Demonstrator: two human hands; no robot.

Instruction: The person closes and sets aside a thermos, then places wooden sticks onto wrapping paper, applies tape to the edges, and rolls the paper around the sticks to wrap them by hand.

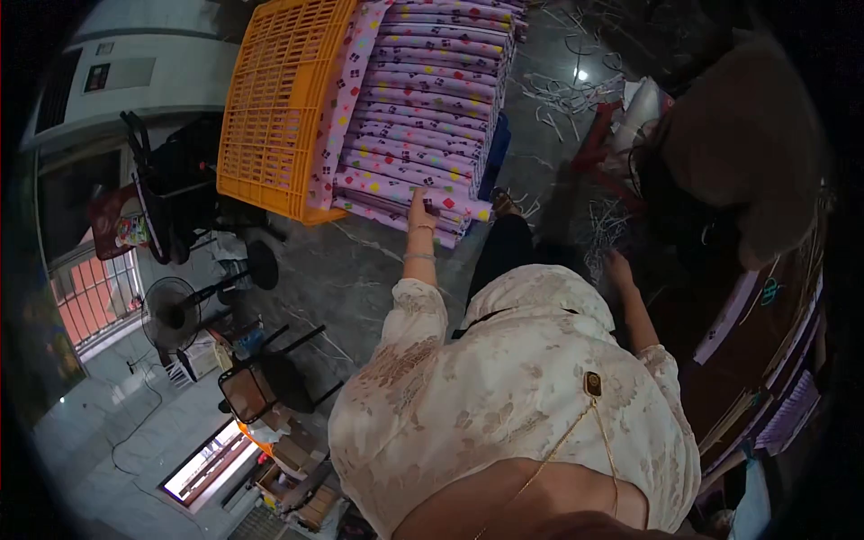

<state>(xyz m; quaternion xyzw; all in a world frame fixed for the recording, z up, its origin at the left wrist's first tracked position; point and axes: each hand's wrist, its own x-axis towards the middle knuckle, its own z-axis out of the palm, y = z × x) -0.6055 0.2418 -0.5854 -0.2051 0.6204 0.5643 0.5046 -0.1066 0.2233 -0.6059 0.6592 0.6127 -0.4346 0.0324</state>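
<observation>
A tall pile of lilac folded bundles (418,117), printed with small coloured flowers, leans beside a yellow plastic crate (270,108). My left hand (422,212) is at the near end of the pile, its fingers curled over a lilac printed bundle (450,202). The underside of that grip is hidden. Low on the other side, my right hand (617,268) hangs by a heap of thin white looped strips (606,229) on the floor. Its fingers are dark and partly blurred, so I cannot make out whether they hold anything.
Another person in dark clothes (747,144) sits at the right, near a red stool (598,148). More white strips (567,90) lie scattered on the dark marble floor (360,297). A fan (173,313) and a chair (270,387) stand at the left.
</observation>
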